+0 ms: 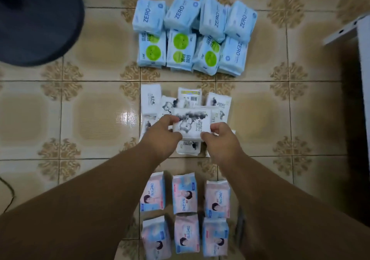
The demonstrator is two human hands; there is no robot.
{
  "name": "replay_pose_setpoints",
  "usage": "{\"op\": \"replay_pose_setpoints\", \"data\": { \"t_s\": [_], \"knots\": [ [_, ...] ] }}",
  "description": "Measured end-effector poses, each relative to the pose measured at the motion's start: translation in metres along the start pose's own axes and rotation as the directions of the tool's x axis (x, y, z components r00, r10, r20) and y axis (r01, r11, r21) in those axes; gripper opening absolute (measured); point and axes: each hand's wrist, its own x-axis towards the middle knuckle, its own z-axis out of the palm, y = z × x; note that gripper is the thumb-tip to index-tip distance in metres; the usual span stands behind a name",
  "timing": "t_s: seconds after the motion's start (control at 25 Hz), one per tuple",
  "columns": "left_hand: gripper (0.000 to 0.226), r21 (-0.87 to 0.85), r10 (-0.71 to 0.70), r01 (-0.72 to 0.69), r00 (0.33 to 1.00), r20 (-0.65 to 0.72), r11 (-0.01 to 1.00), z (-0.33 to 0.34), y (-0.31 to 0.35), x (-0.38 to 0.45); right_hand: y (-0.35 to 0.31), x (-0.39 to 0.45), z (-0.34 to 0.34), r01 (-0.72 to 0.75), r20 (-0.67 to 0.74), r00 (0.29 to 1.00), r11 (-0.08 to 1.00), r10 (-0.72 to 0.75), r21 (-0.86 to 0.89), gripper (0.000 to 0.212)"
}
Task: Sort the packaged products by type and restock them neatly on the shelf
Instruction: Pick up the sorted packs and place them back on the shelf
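Meanwhile both hands — left hand point(160, 130), right hand point(221, 137) — pinch one white pack point(192, 119) above the white pile point(152, 99).

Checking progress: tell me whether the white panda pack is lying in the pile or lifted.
Lifted, it seems: the white panda pack is pinched between the left hand and right hand above the white pile.

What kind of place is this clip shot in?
Probably a home room, not a shop: patterned floor tiles, packs sorted in groups on the floor, white shelf edge at right.

Two bare forearms, sleeveless, each grip without rings, watch or gloves.
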Motion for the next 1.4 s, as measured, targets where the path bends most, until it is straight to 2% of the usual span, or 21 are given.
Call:
{"op": "replay_pose_setpoints", "data": {
  "t_s": [0.16, 0.28, 0.4, 0.48, 0.56, 0.68, 0.8, 0.92, 1.12, 1.28, 1.4],
  "knots": [
    [0.044, 0.031, 0.003, -0.004, 1.0, 0.026, 1.0, -0.005, 0.019, -0.031, -0.026, -0.028, -0.015, 0.025, 0.01, 1.0, 0.996, -0.024, -0.09, 0.049],
    [0.042, -0.017, 0.013, -0.012, 1.0, 0.025, 1.0, -0.026, 0.059, -0.085, -0.077, -0.08, -0.049, 0.112, 0.071, 0.993, 0.972, -0.099, -0.204, 0.059],
    [0.039, -0.07, 0.005, -0.001, 0.999, 0.05, 0.998, -0.053, 0.11, -0.135, -0.134, -0.13, -0.082, 0.212, 0.121, 0.976, 0.93, -0.183, -0.301, 0.061],
    [0.039, -0.093, 0.084, -0.079, 0.995, 0.053, 0.993, -0.085, 0.15, -0.165, -0.183, -0.167, -0.105, 0.27, 0.128, 0.962, 0.899, -0.239, -0.345, 0.061],
    [0.039, -0.094, 0.164, -0.163, 0.986, 0.007, 0.982, -0.128, 0.192, -0.188, -0.234, -0.193, -0.125, 0.323, 0.123, 0.946, 0.864, -0.299, -0.385, 0.061],
    [0.04, -0.034, 0.201, -0.203, 0.977, -0.068, 0.979, -0.182, 0.247, -0.197, -0.303, -0.2, -0.137, 0.337, 0.089, 0.941, 0.877, -0.327, -0.343, 0.057],
    [0.037, -0.025, 0.17, -0.176, 0.974, -0.149, 0.984, -0.197, 0.283, -0.165, -0.347, -0.164, -0.133, 0.413, 0.122, 0.911, 0.867, -0.395, -0.279, 0.055],
    [0.035, -0.086, 0.087, -0.116, 0.956, -0.278, 0.99, -0.189, 0.302, -0.12, -0.373, -0.104, -0.129, 0.457, 0.209, 0.887, 0.842, -0.411, -0.285, 0.054],
    [0.036, -0.064, 0.039, -0.061, 0.952, -0.302, 0.996, -0.172, 0.292, 0.0, -0.369, 0.009, -0.103, 0.33, 0.204, 0.937, 0.907, -0.283, -0.261, 0.049],
    [0.034, -0.045, 0.057, -0.072, 0.957, -0.283, 0.996, -0.168, 0.264, 0.107, -0.346, 0.095, -0.052, 0.245, 0.185, 0.962, 0.936, -0.201, -0.252, 0.045],
    [0.033, -0.018, 0.032, -0.039, 0.948, -0.317, 0.999, -0.163, 0.231, 0.172, -0.328, 0.156, -0.009, 0.119, 0.137, 0.986, 0.973, -0.092, -0.2, 0.047]
  ]
}}
